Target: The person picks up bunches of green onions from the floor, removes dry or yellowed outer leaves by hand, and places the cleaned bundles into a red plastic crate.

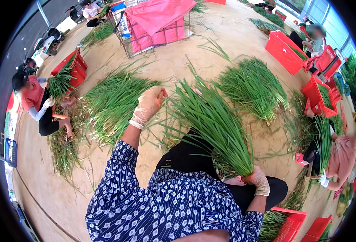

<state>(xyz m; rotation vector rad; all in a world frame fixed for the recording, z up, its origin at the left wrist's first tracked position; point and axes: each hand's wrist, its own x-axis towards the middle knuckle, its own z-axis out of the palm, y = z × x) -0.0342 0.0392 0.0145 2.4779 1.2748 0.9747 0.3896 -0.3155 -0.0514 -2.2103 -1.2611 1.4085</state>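
A big bundle of long green chives (216, 121) fans out across my lap, its leaf tips pointing up and left. My right hand (259, 180), in a thin translucent glove, is closed round the bundle's lower end. My left hand (149, 105), gloved likewise, is raised beside the leaf tips with its fingers curled together; whether it pinches a leaf is hard to make out. On the floor beyond my left hand lies a loose pile of chives (117, 99). Another chive pile (254, 86) lies beyond the bundle, to the right.
A wire-frame cart (158, 28) with pink sheeting stands ahead. Red crates (287, 52) line the right side, and a red crate (289, 226) with chives is near my right elbow. Co-workers (36, 97) handle chives on both sides. Loose leaf scraps (63, 157) litter the floor.
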